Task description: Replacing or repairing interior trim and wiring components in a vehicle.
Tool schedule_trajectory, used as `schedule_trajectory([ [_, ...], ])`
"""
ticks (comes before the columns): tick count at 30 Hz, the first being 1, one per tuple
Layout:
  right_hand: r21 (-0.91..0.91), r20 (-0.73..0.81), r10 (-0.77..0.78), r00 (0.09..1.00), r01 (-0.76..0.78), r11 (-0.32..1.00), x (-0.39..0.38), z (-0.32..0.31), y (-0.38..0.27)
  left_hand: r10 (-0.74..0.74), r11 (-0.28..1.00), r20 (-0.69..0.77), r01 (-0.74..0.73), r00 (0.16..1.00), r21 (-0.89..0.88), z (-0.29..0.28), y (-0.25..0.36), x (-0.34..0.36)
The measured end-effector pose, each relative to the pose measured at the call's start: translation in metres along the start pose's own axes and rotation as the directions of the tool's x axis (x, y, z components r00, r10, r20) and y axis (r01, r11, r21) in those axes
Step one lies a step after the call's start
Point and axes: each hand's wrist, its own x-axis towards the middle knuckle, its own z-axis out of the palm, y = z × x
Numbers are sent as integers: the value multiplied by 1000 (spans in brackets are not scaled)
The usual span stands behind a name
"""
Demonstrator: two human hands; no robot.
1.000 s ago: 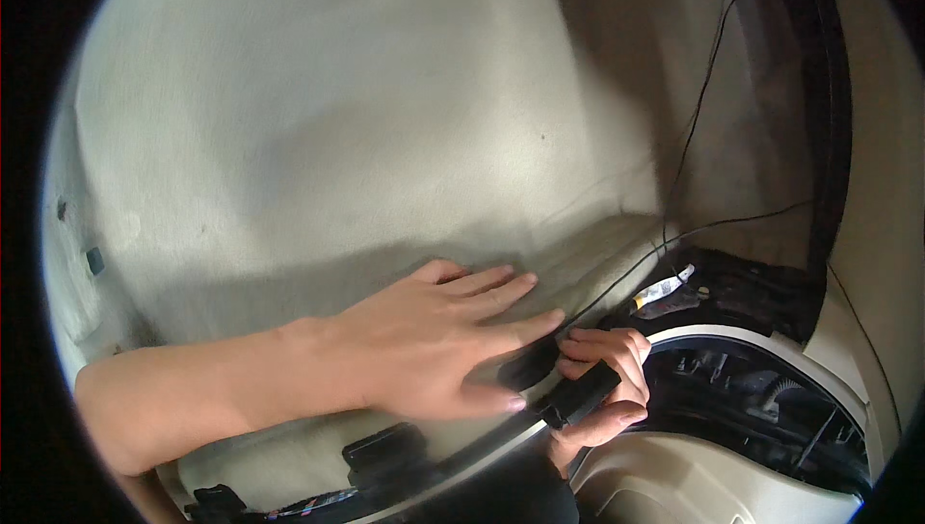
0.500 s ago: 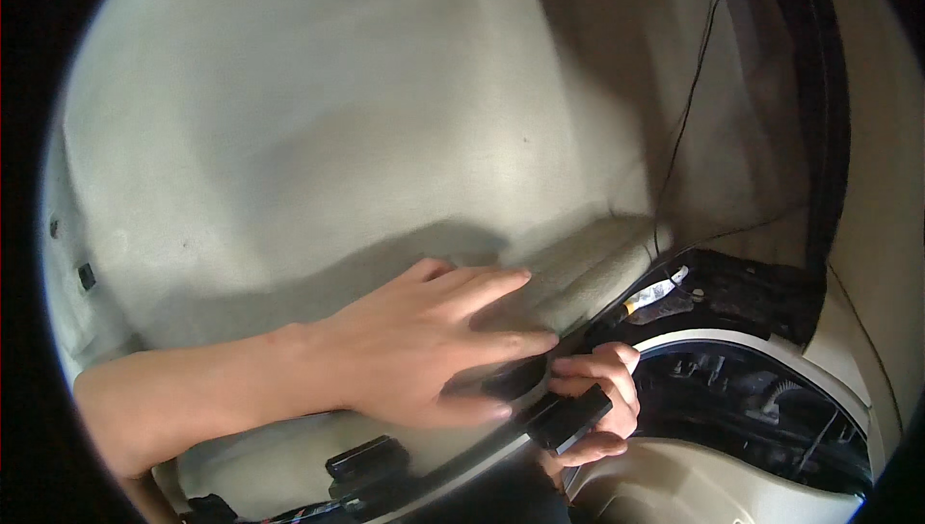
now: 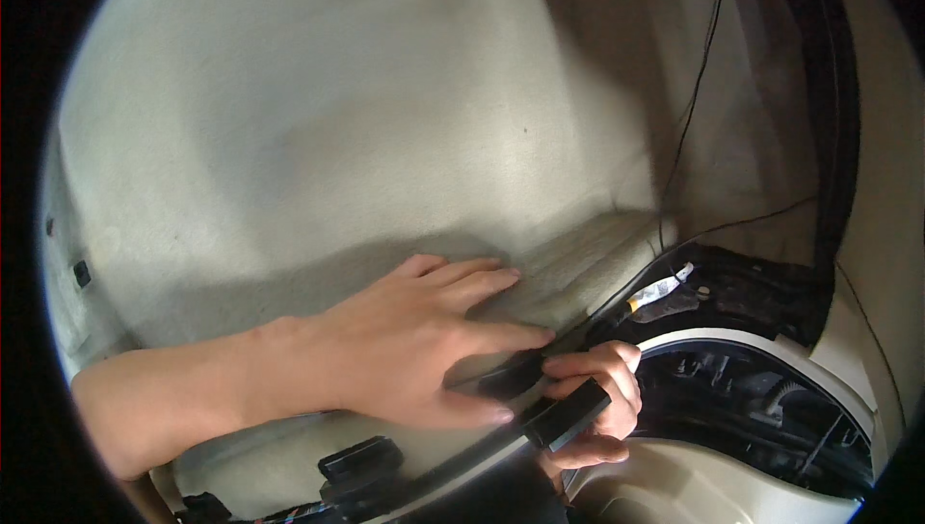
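My left hand (image 3: 405,341) lies palm down with fingers spread over the light carpet-like lining (image 3: 385,119), its forearm coming in from the left. The thumb and index finger reach to a dark cable bundle (image 3: 511,377) running along the lining's near edge. Fingers curled, my right hand (image 3: 612,389) is closed at the edge beside that bundle. A black rectangular block (image 3: 568,415) on the trim edge partly covers it, so what it grips is hidden. A white-wrapped end with a yellow band (image 3: 660,286) lies just beyond the right hand.
Another black block (image 3: 361,463) sits on the near edge, at lower left. Thin black wires (image 3: 689,119) run up the right side. At the lower right, a dark opening (image 3: 752,399) with metal parts is framed by beige trim (image 3: 713,471).
My left hand has shifted slightly left, its upper fingers now closer to the lining. The right hand keeps its place, fingers still curled.
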Motion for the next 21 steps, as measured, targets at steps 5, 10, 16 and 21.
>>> schedule_trajectory([
  [5,14,64,29,998,-30,999,4,-1,-4,-42,997,39,44,998,-62,0,-1,-3],
  [10,32,35,32,999,-33,999,4,-3,-1,-49,997,57,52,997,-48,6,5,-4],
  [16,112,-46,180,983,-174,978,-8,4,-2,-67,998,39,66,997,16,12,9,-10],
  [21,36,-34,95,995,-94,995,-3,9,0,-57,998,49,56,997,19,12,9,-12],
])
